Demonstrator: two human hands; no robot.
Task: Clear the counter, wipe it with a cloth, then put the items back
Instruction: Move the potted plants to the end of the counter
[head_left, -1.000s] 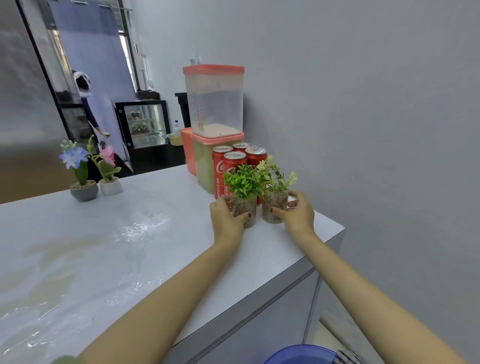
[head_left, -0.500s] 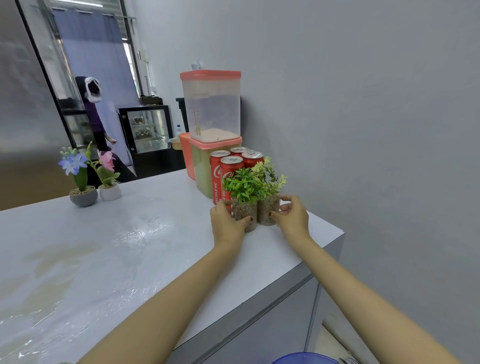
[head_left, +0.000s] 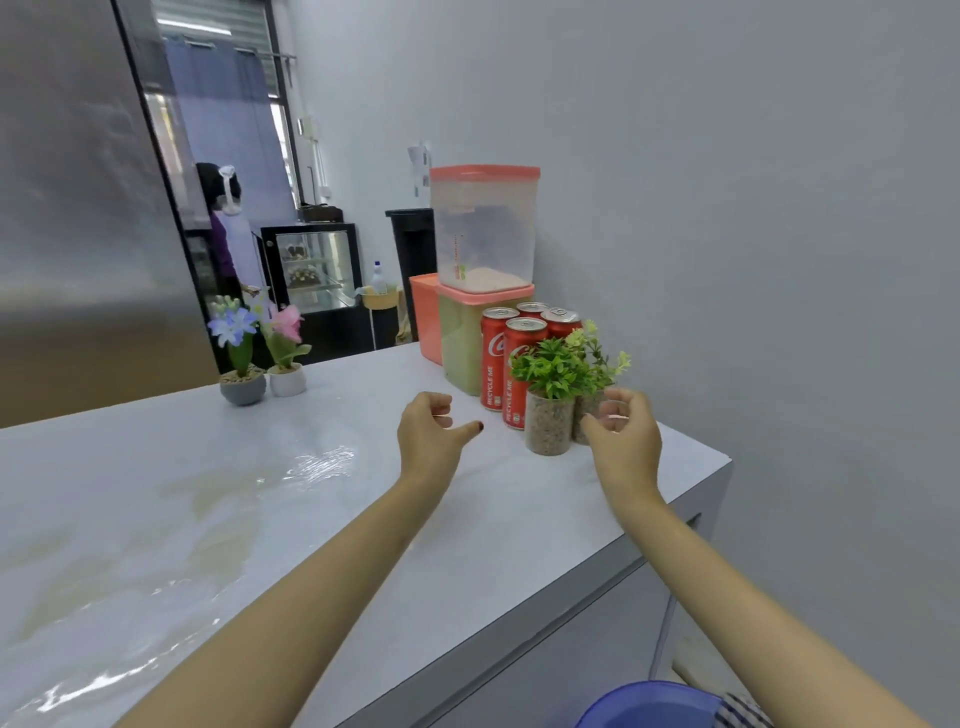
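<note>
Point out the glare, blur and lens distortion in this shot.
Head view: glare streaks on the glossy counter; the right hand looks slightly motion-blurred at its fingers; the wide lens slants the dark door frame; the red cans are sharp.

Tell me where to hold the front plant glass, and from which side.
Grip the front plant glass around its pebble-filled wall, below the leaves, coming from the near left. It stands upright; cola cans crowd it behind and the second plant glass stands close on its right, so that side looks freest.
</note>
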